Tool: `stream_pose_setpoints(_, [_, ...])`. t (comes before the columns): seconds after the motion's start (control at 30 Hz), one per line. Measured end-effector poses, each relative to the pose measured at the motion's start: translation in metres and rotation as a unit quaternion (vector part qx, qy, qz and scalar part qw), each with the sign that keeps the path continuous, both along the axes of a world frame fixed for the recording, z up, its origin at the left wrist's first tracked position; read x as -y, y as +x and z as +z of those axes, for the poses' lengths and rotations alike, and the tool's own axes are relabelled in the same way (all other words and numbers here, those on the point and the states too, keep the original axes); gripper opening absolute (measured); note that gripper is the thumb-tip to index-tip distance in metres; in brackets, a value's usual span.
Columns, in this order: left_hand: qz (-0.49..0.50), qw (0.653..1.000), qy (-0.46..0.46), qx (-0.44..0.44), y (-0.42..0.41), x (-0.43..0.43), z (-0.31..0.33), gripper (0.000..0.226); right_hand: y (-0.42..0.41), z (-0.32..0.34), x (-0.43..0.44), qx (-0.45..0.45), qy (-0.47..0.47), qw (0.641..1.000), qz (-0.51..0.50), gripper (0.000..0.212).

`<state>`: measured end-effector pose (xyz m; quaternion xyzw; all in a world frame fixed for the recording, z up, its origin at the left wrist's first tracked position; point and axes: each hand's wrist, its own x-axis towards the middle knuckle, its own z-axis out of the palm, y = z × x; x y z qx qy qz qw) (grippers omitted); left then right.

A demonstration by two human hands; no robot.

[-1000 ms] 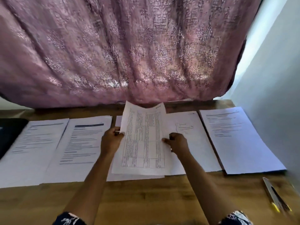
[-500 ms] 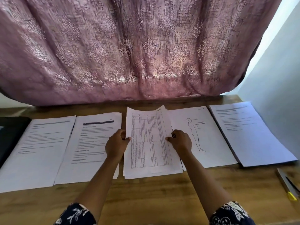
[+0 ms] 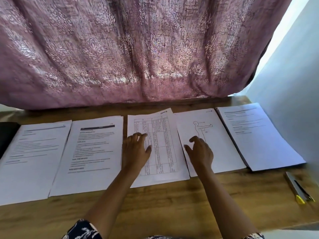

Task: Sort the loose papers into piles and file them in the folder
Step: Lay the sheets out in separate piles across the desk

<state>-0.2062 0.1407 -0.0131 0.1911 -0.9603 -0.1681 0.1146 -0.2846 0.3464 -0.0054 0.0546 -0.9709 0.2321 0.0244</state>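
Gridded sheet: The table-printed page (image 3: 160, 149) tops the middle pile of a row of five, set across the tabletop (image 3: 172, 207) nearer its far edge. It sits slightly askew on the sheets beneath.
Left hand: The left hand (image 3: 135, 152) lies on the gridded sheet's left margin with its fingers spread and pinching nothing, apparently to flatten the page and square it.
Right hand: The right hand (image 3: 200, 152) is over the neighbouring figure drawing (image 3: 217, 152), fingers loosely bent, thumb out, holding nothing. Whether it touches the paper cannot be told.
Other piles: Two text piles, the far-left pile (image 3: 32, 157) and the headed pile (image 3: 93, 152), lie towards the left edge. A thicker stack (image 3: 259, 135) lies towards the right edge. The side-by-side layout suggests sorting by page type.
Folder: A dark object (image 3: 6, 135) at the left edge is cut off by the frame and may be the folder. It cannot be confirmed.
Front right corner: A slim grey tool with a yellow tip (image 3: 296, 188) is blurred and may be a cutter or a pen.
Print: The text on every page is too soft to read.
Backdrop: A mauve patterned curtain (image 3: 138, 49) hangs behind the far edge.
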Motion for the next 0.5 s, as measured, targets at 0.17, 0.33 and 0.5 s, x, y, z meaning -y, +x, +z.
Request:
stream_pose_setpoints(0.17, [-0.072, 0.997, 0.011, 0.01, -0.02, -0.049, -0.004, 0.049, -0.02, 0.001, -0.053, -0.036, -0.011, 0.998, -0.044, 0.023])
stream_pose_setpoints(0.33, [-0.15, 0.988, 0.032, -0.005, -0.058, -0.116, 0.003, 0.043, -0.044, 0.009, -0.114, -0.076, 0.074, 0.991, -0.08, 0.029])
stream_pose_setpoints(0.5, [-0.204, 0.978, 0.033, 0.022, -0.101, -0.182, -0.002, 0.046, -0.061, 0.002, -0.171, 0.009, 0.184, 0.982, -0.05, 0.051])
